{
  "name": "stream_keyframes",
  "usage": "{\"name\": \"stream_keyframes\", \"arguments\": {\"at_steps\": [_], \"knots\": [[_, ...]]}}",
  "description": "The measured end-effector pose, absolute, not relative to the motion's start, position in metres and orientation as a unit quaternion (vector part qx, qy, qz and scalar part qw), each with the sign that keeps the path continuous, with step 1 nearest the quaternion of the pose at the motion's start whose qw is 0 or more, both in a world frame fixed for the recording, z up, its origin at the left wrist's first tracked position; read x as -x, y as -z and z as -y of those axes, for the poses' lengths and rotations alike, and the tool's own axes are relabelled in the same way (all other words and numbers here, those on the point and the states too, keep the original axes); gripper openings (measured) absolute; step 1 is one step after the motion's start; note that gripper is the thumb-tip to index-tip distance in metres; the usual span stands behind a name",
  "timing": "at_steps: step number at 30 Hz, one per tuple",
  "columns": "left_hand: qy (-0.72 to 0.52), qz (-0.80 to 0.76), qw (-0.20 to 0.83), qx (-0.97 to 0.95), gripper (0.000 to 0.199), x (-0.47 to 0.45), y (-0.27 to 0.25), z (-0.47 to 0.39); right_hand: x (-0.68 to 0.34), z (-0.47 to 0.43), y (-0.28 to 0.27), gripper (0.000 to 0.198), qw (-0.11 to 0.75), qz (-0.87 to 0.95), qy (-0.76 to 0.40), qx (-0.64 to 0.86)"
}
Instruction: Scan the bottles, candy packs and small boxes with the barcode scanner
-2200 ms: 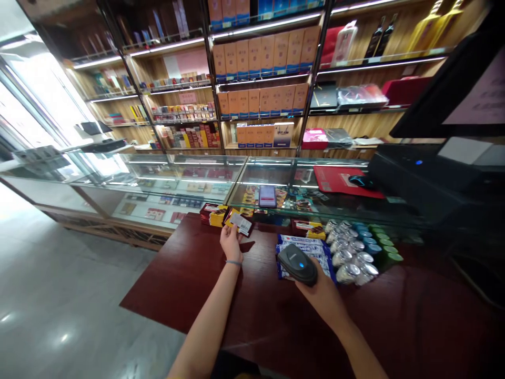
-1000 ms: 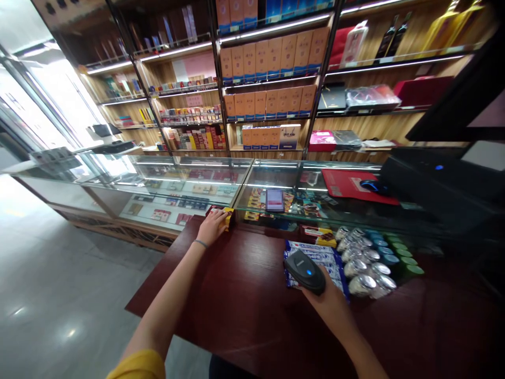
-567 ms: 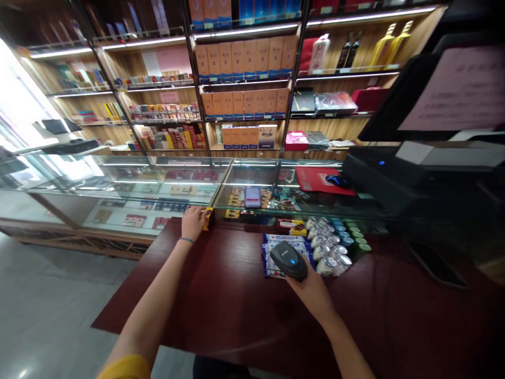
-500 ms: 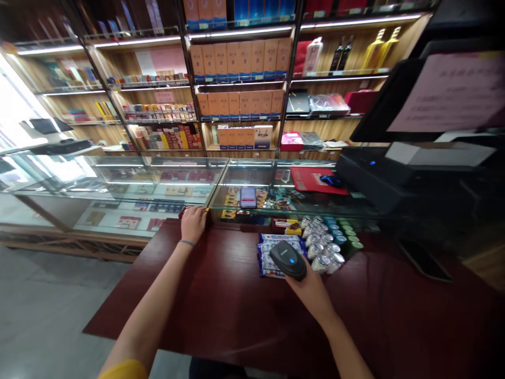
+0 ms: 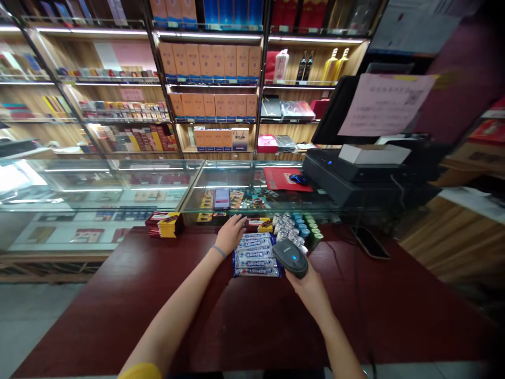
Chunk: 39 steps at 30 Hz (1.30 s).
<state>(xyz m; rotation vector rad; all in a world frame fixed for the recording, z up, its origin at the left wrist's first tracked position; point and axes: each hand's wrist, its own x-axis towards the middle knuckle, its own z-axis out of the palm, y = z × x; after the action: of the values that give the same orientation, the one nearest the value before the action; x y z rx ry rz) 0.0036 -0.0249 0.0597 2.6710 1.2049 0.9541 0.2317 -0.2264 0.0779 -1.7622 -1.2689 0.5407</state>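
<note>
My right hand (image 5: 305, 281) grips a black barcode scanner (image 5: 291, 258) with a lit blue spot, held above the table beside a row of blue-and-white wrapped bars (image 5: 257, 255). My left hand (image 5: 231, 235), fingers stretched forward, is open at the upper left corner of those bars. Just past its fingertips lie red-and-yellow packs (image 5: 265, 225). A second pile of red-and-yellow packs (image 5: 168, 225) sits at the table's left back edge. Silver-topped cans (image 5: 287, 230), blue cans (image 5: 303, 229) and green cans (image 5: 314, 231) stand in rows right of the bars, the scanner partly covering the silver ones.
Behind the dark red table (image 5: 165, 326) runs a glass display counter (image 5: 189, 184), with a phone (image 5: 221, 198) and a mouse (image 5: 298, 179) on it. At right are a black monitor (image 5: 335, 110) and another dark phone (image 5: 370, 242). Stocked shelves line the back wall.
My left hand has left the pile at the left back edge and moved right to the wrapped bars. The view has turned rightward. My right hand still holds the barcode scanner.
</note>
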Motion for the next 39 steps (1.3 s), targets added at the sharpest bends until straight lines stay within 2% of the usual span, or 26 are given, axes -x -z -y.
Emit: {"name": "stream_keyframes", "arguments": {"at_steps": [6, 11, 16, 24, 29, 33, 35, 39], "knots": [[-0.254, -0.362, 0.035, -0.896, 0.043, -0.064, -0.046, 0.023, -0.253, 0.236, -0.081, 0.046, 0.457, 0.497, -0.193, 0.712], [-0.224, -0.378, 0.021, -0.898, 0.04, -0.091, -0.041, 0.017, -0.265, 0.241, -0.082, 0.049, 0.453, 0.483, -0.178, 0.728], [-0.155, -0.408, 0.034, -0.899, 0.028, -0.101, -0.052, 0.013, -0.269, 0.244, -0.08, 0.049, 0.453, 0.475, -0.182, 0.732], [-0.123, -0.4, 0.052, -0.907, 0.028, -0.091, -0.066, 0.01, -0.264, 0.245, -0.08, 0.046, 0.456, 0.472, -0.173, 0.735], [-0.188, -0.326, 0.019, -0.926, 0.033, -0.062, -0.07, 0.008, -0.258, 0.244, -0.082, 0.044, 0.461, 0.483, -0.169, 0.725], [-0.32, -0.351, 0.03, -0.88, 0.031, -0.031, -0.074, 0.017, -0.249, 0.24, -0.084, 0.045, 0.453, 0.482, -0.181, 0.728], [-0.408, -0.379, 0.07, -0.828, 0.028, -0.013, -0.074, 0.025, -0.244, 0.238, -0.083, 0.048, 0.449, 0.482, -0.189, 0.728], [-0.561, -0.441, 0.22, -0.665, 0.027, 0.026, -0.063, 0.042, -0.232, 0.23, -0.08, 0.059, 0.445, 0.486, -0.202, 0.725]]}}
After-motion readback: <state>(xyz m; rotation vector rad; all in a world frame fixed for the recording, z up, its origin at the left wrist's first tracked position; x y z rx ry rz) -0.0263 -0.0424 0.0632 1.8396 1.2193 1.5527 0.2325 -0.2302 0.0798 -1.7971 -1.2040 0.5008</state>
